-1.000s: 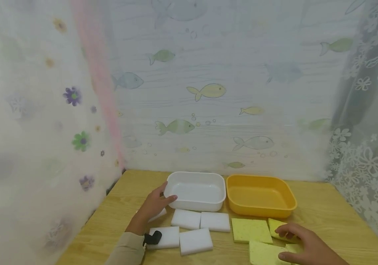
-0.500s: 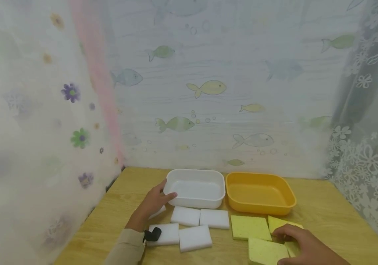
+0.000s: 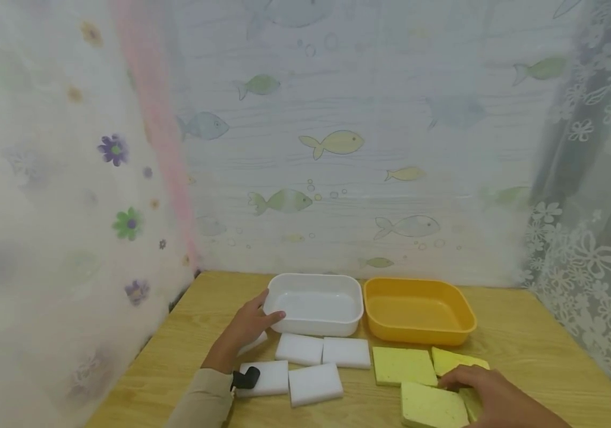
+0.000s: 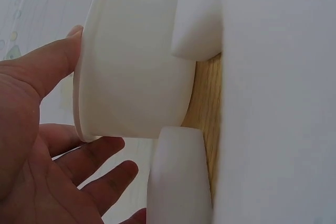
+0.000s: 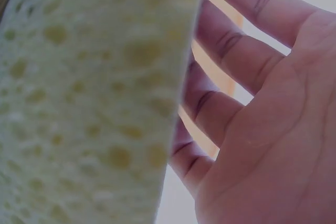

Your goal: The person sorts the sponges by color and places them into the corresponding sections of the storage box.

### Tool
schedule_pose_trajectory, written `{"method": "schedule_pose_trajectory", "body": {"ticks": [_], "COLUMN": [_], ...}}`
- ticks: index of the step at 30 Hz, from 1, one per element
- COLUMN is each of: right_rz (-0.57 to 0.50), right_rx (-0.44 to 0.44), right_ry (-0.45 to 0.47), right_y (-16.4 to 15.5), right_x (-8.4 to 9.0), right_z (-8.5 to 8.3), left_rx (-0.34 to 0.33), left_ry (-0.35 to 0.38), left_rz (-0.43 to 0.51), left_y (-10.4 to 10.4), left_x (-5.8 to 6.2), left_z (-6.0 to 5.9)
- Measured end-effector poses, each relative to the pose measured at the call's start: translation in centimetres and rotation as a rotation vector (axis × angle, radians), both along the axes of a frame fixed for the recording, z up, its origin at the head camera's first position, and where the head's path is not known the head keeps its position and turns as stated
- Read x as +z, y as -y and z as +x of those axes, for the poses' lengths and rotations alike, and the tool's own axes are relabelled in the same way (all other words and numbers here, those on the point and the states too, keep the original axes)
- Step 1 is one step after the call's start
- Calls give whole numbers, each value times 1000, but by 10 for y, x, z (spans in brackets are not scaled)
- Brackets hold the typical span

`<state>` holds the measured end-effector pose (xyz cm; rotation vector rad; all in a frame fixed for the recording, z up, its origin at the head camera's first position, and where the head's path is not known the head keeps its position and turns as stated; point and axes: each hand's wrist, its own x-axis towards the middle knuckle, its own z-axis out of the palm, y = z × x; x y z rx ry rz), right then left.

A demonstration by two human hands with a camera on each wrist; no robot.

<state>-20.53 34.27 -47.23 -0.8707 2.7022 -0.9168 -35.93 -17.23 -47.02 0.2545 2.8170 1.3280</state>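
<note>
My left hand (image 3: 246, 327) holds the left corner of the white plastic tub (image 3: 313, 326), thumb over its rim and fingers along the outside. In the left wrist view, the thumb and fingers (image 4: 92, 158) meet the rim of the tub (image 4: 136, 77). At the lower right, my right hand (image 3: 490, 392) grips the nearest yellow sponge (image 3: 431, 404), its fingers bent down at the far edge; the thumb is mostly hidden. Close up in the right wrist view, a porous sponge (image 5: 94, 98) fills the left side, the fingers (image 5: 226, 51) passing behind its edge.
Other yellow sponges lie around the right hand, including a flat one (image 3: 404, 365) and a tilted one (image 3: 457, 359). Several white foam blocks (image 3: 316, 383) lie before the white tub. A yellow tub (image 3: 420, 330) stands beside it. Patterned curtains (image 3: 337, 178) enclose the wooden table (image 3: 525, 333).
My right hand has come down and left, its fingers closing in behind the nearest yellow sponge. The left hand stays at the white tub. The head view has tilted slightly.
</note>
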Motion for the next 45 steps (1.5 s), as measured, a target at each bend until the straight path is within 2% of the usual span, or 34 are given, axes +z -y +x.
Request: {"method": "schedule_pose_trajectory", "body": {"ticks": [3,10,14,19,22,27,33,40,45], "right_rz": [6,-36,-25,-14,-18,-64,-151,-154,-157], "right_rx": [9,33,35,6,4,20,65,15,5], "right_ry": [-29,-31,-79,-92,-140,-223,-198,-269,-287], "right_y": [-2,-4,-4,0,1,3,8,20,21], "right_x": [-3,-7,-5,-1,0,-2,-4,1,-1], "right_z": [0,1,0,0,1,2,4,5,5], "left_rx": [-5,-7,-13,-13,-11,-12,-5,-8,-12], "left_ry": [-2,13,6,13,14,2,17,-4,13], "left_rz": [-1,12,30,36,29,31,22,4,20], "left_y": [-2,-2,0,3,3,2,1,1,0], "left_x": [2,4,2,-3,-3,-4,-5,4,3], "left_z": [1,4,3,0,0,1,4,5,4]}}
